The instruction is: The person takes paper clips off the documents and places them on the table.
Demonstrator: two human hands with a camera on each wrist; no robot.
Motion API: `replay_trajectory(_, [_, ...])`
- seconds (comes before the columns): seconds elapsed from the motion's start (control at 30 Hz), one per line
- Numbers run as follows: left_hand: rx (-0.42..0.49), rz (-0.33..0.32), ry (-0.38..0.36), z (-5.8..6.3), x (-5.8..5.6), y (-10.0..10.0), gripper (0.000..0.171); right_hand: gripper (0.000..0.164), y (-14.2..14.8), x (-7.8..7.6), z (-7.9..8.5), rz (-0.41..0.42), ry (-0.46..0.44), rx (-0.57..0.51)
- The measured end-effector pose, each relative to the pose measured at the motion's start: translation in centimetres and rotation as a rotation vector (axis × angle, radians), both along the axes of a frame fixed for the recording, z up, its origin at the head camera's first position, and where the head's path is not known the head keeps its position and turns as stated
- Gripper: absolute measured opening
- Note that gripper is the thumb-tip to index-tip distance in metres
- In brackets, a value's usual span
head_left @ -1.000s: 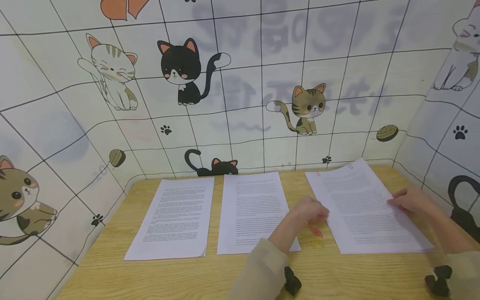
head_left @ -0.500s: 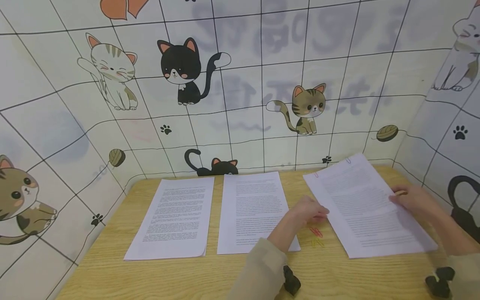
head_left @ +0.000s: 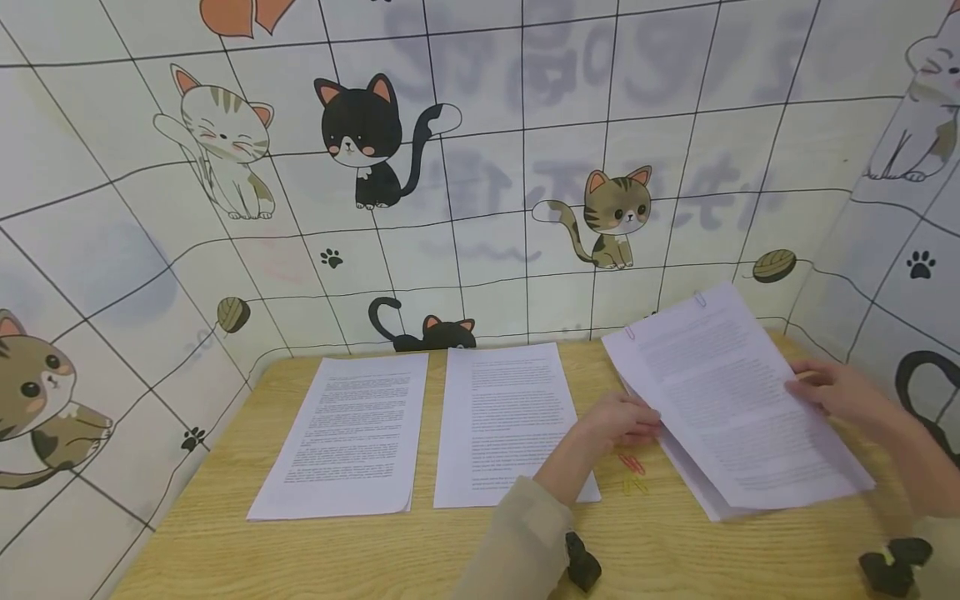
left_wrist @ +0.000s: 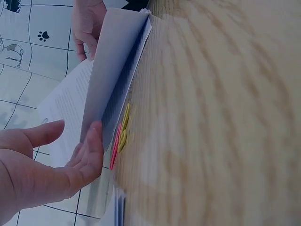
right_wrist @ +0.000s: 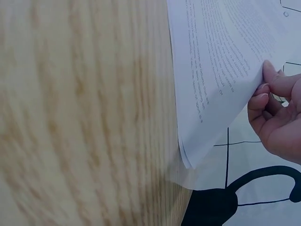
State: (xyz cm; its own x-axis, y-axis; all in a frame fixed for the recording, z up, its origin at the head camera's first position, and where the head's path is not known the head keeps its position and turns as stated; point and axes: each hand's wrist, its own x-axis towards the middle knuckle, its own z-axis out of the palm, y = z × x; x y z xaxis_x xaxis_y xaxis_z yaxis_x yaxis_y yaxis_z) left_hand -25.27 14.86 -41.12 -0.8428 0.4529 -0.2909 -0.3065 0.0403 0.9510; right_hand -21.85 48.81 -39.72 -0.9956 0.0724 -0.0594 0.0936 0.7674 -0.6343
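A stapled-thick stack of printed sheets (head_left: 712, 400) is raised and tilted at the right of the table, with pink paper clips (head_left: 701, 298) on its top edge. My right hand (head_left: 832, 392) pinches its right edge between thumb and fingers, as the right wrist view also shows. On its left side my left hand (left_wrist: 56, 165) has fairly straight fingers at the edge, the thumb standing apart. The lower left part of the stack gapes, with lower sheets showing beneath the upper ones. Loose red paper clips (head_left: 632, 464) and yellow paper clips (head_left: 634, 484) lie below the left hand.
Two more printed paper stacks, one in the middle (head_left: 510, 417) and one at the left (head_left: 348, 433), lie flat on the wooden table (head_left: 337, 558). A wall (head_left: 487, 275) with cat drawings closes off the back and sides.
The right-hand stack has lifted and tilted up, its top edge rising and shifting slightly left. A gap has opened between its sheets at the lower left. My right hand has risen slightly.
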Motion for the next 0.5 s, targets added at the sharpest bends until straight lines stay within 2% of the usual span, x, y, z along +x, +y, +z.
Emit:
replay_trajectory(0.1, [0.034,0.025,-0.016,0.1,0.1,0.1,0.006,0.058,0.0,0.1,0.5,-0.001,0.006,0.013])
replay_trajectory(0.33, [0.098,0.162,-0.051,0.4,0.3,0.3,0.033,0.058,-0.9,0.7,1.9,-0.002,0.039,0.011])
replay_trajectory(0.5, [0.132,0.175,-0.022,0.7,0.5,0.2,0.061,0.057,-1.1,1.0,2.3,-0.003,0.077,0.019])
